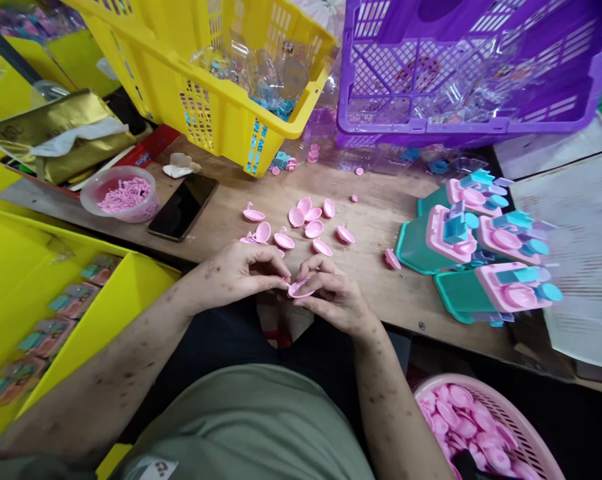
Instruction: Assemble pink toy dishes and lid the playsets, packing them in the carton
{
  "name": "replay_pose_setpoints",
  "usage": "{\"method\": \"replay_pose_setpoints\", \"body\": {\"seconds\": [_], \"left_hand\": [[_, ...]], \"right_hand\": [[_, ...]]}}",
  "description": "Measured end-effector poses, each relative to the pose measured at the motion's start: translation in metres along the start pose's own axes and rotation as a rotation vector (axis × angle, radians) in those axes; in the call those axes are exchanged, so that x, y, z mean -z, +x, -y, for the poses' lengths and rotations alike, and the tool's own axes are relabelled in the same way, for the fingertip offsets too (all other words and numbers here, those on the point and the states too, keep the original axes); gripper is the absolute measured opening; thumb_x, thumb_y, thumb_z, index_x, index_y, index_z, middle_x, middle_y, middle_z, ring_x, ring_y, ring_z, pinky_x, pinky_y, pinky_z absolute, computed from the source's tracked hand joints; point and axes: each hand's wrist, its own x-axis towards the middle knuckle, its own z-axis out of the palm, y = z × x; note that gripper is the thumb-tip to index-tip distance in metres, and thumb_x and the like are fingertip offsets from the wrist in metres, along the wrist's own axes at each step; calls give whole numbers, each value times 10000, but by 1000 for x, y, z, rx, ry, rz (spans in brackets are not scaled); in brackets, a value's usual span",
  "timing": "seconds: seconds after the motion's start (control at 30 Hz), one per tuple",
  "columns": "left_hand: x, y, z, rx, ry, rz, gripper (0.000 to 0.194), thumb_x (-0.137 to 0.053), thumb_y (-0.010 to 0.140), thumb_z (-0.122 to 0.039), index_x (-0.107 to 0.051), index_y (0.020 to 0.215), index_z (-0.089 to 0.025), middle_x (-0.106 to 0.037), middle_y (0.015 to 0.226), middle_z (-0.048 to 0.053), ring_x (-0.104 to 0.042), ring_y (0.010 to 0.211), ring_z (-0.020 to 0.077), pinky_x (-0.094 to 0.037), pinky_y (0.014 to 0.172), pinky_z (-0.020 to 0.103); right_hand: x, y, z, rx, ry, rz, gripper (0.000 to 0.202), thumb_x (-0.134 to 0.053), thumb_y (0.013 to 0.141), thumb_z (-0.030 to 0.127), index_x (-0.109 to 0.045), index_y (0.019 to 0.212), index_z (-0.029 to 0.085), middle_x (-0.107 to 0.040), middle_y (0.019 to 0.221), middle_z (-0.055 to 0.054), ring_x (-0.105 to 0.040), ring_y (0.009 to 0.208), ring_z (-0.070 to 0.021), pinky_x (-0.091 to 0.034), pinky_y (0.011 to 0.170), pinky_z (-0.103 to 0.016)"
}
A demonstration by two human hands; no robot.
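At the wooden tabletop's (385,290) near edge, let's steady the oval pink plastic dish (299,290) (left grip (235,270), right grip (339,297) pinching it).

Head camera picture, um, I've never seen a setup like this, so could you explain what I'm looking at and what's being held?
There's no machine here, just a person's two bare hands. The single picture comes from a camera worn on that person's head, looking forward and down.

The right hand holds a pink oval piece. The left hand has its fingertips pinched at the piece's end; whether they also hold something smaller is hard to tell.

On the wooden table lie more pink pieces, a phone and a tub of thin pink parts. Green containers with pink tops stand to the right. Beyond are a yellow basket and a purple basket.
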Motion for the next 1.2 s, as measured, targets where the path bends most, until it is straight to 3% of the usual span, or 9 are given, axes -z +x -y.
{"method": "replay_pose_setpoints", "body": {"seconds": [0.33,0.53,0.67,0.77,0.83,0.93,1.07,1.13,1.2], "left_hand": [[5,6,0,-17,-10,109,106,-813,956,-224,-914,987,-213,-885,917,31,-812,837,171,-597,805,231],[-2,10,11,61,-145,160,97,-867,915,-249,-925,968,-192,-877,882,56,-793,798,172,-592,762,223],[-16,5,17,41,-182,34,108,-850,936,-271,-904,976,-186,-872,902,54,-808,826,187,-619,791,241],[-15,-3,12,-22,-36,-113,130,-806,999,-308,-885,1042,-215,-880,1009,43,-825,929,196,-633,868,253],[-1,-9,7,-29,136,-299,174,-796,1014,-337,-864,1132,-229,-878,1097,41,-825,993,203,-637,903,257],[36,-16,7,28,441,-563,208,-769,1006,-346,-832,1154,-213,-868,1107,53,-811,970,215,-637,907,280],[67,-18,25,126,677,-545,151,-717,979,-314,-817,1013,-206,-862,1009,57,-797,893,235,-624,897,328],[63,-16,35,138,657,-474,157,-698,981,-304,-817,1022,-209,-866,1006,59,-805,894,241,-624,893,339],[54,-15,39,89,607,-394,189,-671,1012,-309,-822,1066,-209,-872,1064,69,-818,952,245,-625,920,344]], "right_hand": [[0,-2,0,20,-40,35,121,-832,1068,391,-877,1111,287,-742,1139,-74,-763,1092,-208,-694,982,-365],[0,-7,-2,95,-90,23,125,-824,1069,353,-875,1175,312,-786,978,-75,-663,1240,-276,-673,1019,-411],[-2,-6,-4,97,-110,-36,107,-828,1071,368,-840,1169,325,-763,1096,-79,-685,1249,-273,-678,999,-414],[-6,-2,-3,9,-33,-112,424,-861,1023,544,-736,1376,345,-670,1427,-120,-734,1212,-284,-705,877,-405],[-11,4,-2,-64,-46,-149,449,-772,1083,552,-659,1463,342,-600,1573,-142,-753,1133,-260,-696,806,-387],[-21,16,0,-122,-266,-170,286,-653,1148,359,-670,1427,298,-658,1549,-140,-753,1117,-252,-682,877,-414],[-21,23,-3,-92,-588,-310,234,-680,1103,284,-722,1332,266,-769,1321,-117,-764,1058,-273,-661,953,-471],[-12,20,-9,-99,-784,-407,239,-733,1067,327,-754,1291,245,-763,1303,-144,-747,1161,-339,-624,1046,-564],[-2,13,-17,-127,-901,-395,235,-743,1060,382,-785,1229,225,-764,1310,-170,-717,1245,-398,-573,1107,-645]]}}
